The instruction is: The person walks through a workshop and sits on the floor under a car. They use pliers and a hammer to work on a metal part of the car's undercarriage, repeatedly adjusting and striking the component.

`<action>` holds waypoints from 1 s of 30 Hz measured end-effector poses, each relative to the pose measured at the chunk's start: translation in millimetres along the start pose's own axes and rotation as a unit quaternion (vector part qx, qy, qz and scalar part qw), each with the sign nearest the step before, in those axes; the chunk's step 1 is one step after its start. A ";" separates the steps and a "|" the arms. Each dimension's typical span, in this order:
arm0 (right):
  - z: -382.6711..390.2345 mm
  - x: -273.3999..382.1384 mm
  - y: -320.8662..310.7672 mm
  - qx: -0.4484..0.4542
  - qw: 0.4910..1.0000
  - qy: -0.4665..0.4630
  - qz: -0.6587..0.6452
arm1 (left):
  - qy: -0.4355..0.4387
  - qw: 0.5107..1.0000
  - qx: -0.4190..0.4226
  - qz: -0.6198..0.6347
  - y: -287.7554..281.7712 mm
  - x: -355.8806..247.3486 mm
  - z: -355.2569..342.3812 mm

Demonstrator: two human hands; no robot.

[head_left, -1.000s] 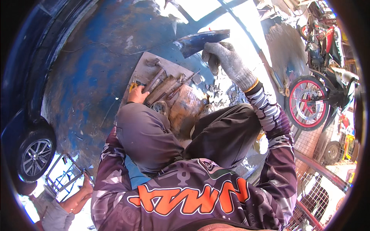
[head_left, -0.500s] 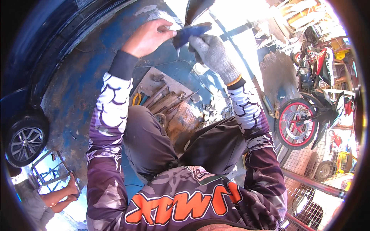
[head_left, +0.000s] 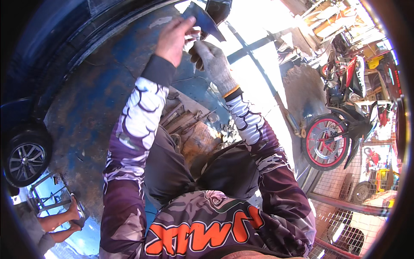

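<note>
Left hand [head_left: 171, 41], bare fingers closed on a dark-blue piece [head_left: 206, 22]; right hand [head_left: 214, 64], gloved fingers curled just below, grip unclear

a big dark car [head_left: 23, 82] stands on the left, and its wheel [head_left: 26, 160] has shiny silver spokes. below the wheel are another person's bare legs [head_left: 56, 221]. on the right, a black motorbike [head_left: 359, 129] has a wheel with a red rim [head_left: 307, 146]. a wire fence [head_left: 332, 186] is near it.
</note>
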State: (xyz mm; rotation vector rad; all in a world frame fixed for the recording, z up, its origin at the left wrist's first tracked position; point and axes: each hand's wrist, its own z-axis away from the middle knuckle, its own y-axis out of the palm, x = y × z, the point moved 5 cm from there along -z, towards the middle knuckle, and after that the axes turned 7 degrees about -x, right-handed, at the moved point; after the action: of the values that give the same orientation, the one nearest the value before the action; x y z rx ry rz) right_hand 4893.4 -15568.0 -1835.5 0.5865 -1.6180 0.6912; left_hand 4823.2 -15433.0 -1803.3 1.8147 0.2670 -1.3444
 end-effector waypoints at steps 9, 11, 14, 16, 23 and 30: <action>9.5 -17.6 -42.3 -0.073 0.988 0.044 0.132 | 0.287 0.881 0.051 -0.372 -6.4 -68.1 -77.9; 1.3 -17.5 -45.2 -0.089 0.987 0.030 0.134 | 0.245 0.902 0.084 -0.346 -9.1 -63.2 -85.2; -10.0 -11.4 -41.1 -0.112 0.983 -0.024 0.144 | 0.247 0.892 0.125 -0.358 -7.7 -53.3 -89.4; -14.6 -7.7 -40.0 -0.141 0.981 -0.032 0.127 | 0.218 0.933 0.144 -0.249 -5.8 -49.4 -93.0; -20.1 5.0 -50.1 -0.165 0.980 -0.056 0.098 | 0.239 0.963 -0.016 -0.124 -43.6 -91.0 -104.4; 9.3 3.2 -67.8 -0.065 0.978 -0.006 0.196 | 0.251 0.955 -0.059 -0.146 -45.9 -98.6 -97.0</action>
State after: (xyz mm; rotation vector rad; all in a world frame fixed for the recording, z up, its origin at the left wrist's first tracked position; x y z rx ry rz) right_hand 4934.7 -15621.7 -1825.6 0.1748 -1.7944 0.8602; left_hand 4822.4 -15304.9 -1733.7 2.0459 0.8980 -1.0053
